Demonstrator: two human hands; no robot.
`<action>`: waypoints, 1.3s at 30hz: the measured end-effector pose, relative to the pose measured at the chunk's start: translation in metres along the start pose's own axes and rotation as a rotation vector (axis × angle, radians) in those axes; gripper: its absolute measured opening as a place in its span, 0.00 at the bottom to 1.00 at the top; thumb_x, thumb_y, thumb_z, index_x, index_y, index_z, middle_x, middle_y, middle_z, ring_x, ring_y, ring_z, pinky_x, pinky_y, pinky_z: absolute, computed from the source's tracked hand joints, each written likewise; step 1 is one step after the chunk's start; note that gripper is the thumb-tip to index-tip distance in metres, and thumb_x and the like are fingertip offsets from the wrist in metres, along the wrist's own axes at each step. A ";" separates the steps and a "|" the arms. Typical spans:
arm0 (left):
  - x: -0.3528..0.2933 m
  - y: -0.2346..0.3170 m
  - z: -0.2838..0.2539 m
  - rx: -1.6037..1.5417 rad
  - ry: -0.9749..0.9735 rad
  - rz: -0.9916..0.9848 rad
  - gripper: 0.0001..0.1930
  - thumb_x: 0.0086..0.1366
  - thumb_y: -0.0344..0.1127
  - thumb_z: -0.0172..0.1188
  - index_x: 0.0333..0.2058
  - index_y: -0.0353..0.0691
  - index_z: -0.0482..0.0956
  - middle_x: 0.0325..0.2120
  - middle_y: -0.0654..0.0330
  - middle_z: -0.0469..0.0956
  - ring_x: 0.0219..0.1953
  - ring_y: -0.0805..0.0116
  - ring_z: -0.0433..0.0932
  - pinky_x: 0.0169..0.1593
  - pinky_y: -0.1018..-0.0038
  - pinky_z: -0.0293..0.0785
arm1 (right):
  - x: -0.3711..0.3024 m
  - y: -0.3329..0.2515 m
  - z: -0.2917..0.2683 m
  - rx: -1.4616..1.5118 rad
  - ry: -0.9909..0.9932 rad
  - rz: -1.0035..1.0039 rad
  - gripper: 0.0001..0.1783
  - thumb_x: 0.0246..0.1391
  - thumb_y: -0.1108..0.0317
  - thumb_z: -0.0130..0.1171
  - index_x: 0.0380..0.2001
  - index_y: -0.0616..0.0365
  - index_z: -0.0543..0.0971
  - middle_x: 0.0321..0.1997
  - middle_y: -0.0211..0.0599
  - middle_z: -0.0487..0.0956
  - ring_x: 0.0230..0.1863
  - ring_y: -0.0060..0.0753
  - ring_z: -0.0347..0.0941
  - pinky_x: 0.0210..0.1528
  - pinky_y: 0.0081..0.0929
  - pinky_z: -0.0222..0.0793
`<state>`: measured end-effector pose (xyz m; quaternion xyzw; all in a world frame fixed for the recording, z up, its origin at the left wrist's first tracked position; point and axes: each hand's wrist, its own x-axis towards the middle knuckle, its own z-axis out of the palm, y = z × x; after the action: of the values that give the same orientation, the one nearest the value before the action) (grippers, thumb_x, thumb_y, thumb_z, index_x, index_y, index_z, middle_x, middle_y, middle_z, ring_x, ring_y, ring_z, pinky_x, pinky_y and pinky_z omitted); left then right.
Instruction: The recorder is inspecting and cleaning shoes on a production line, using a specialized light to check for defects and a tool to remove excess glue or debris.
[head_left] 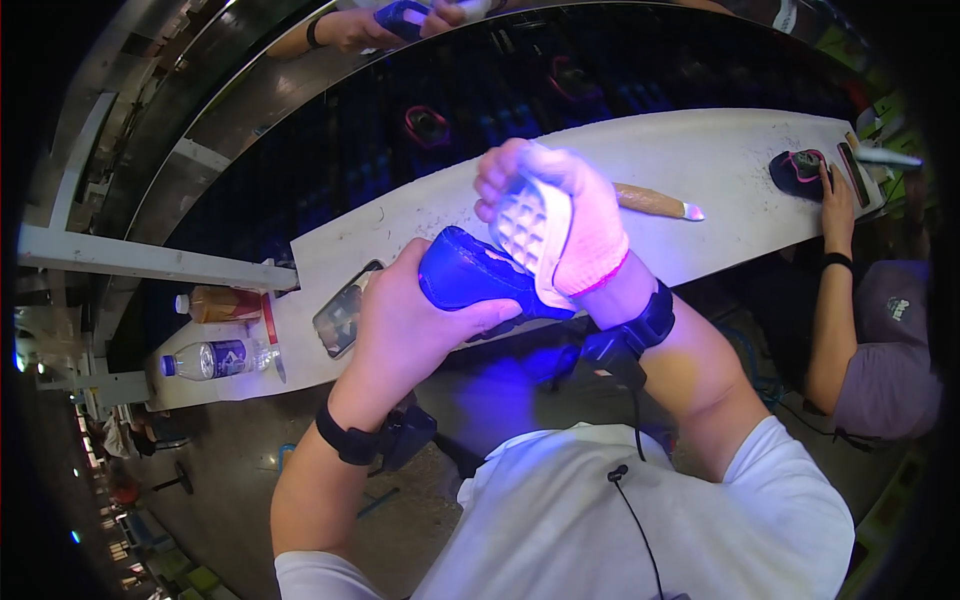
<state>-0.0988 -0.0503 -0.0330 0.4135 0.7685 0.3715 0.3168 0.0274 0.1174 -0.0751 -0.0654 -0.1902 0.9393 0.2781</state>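
Head view: left hand (415, 325) grips dark shoe (470, 275); gloved right hand (570, 225) clasps its white sole (525, 230).

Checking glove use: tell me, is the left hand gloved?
No: the left hand is bare on the dark shoe; only the right hand wears one.

- Dim overall, with violet-blue glow tinting the white shirt (640, 520) and long white table (700, 150).
- Heavy fisheye bending, black corners, blurred rim.

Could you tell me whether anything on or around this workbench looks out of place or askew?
Only small things: the clear water bottle lies on its side at the left end of the white bench, and a brush lies loose mid-bench. Nothing looks spilled or damaged.
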 end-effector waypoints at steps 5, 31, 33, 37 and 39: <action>0.005 0.010 0.007 0.104 0.054 0.072 0.38 0.44 0.57 0.88 0.42 0.31 0.81 0.32 0.49 0.88 0.33 0.55 0.90 0.41 0.65 0.86 | -0.002 -0.009 0.017 -0.541 -0.225 0.122 0.13 0.68 0.60 0.56 0.39 0.60 0.77 0.37 0.30 0.74 0.41 0.21 0.70 0.46 0.25 0.69; -0.035 0.082 0.006 0.880 -0.159 0.912 0.33 0.55 0.50 0.79 0.52 0.34 0.81 0.58 0.35 0.75 0.64 0.41 0.75 0.59 0.52 0.80 | -0.153 -0.043 -0.007 -1.564 -0.477 -0.621 0.52 0.56 0.47 0.71 0.73 0.71 0.64 0.79 0.63 0.64 0.77 0.69 0.63 0.77 0.57 0.61; -0.059 0.064 -0.004 0.704 -0.289 0.645 0.45 0.44 0.58 0.85 0.58 0.40 0.80 0.72 0.33 0.59 0.77 0.32 0.55 0.75 0.44 0.60 | -0.141 -0.025 -0.023 -1.921 -0.213 -0.472 0.66 0.44 0.33 0.76 0.75 0.69 0.63 0.75 0.67 0.69 0.74 0.69 0.69 0.76 0.58 0.63; -0.097 -0.002 0.019 0.015 -0.092 0.185 0.38 0.52 0.45 0.86 0.58 0.39 0.77 0.74 0.38 0.59 0.75 0.42 0.61 0.75 0.50 0.62 | -0.132 0.008 -0.041 -1.967 -0.210 -0.282 0.63 0.40 0.35 0.78 0.72 0.66 0.68 0.68 0.61 0.76 0.68 0.66 0.74 0.71 0.54 0.70; -0.103 -0.030 0.034 -0.438 0.100 -0.014 0.29 0.55 0.34 0.81 0.53 0.37 0.78 0.72 0.39 0.64 0.71 0.46 0.69 0.73 0.53 0.66 | -0.123 0.007 -0.047 -2.001 -0.279 -0.346 0.62 0.41 0.34 0.77 0.72 0.64 0.70 0.64 0.59 0.80 0.65 0.64 0.77 0.68 0.52 0.73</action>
<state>-0.0367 -0.1411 -0.0577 0.3104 0.6870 0.5475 0.3632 0.1373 0.0598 -0.1191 -0.1293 -0.9242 0.2965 0.2031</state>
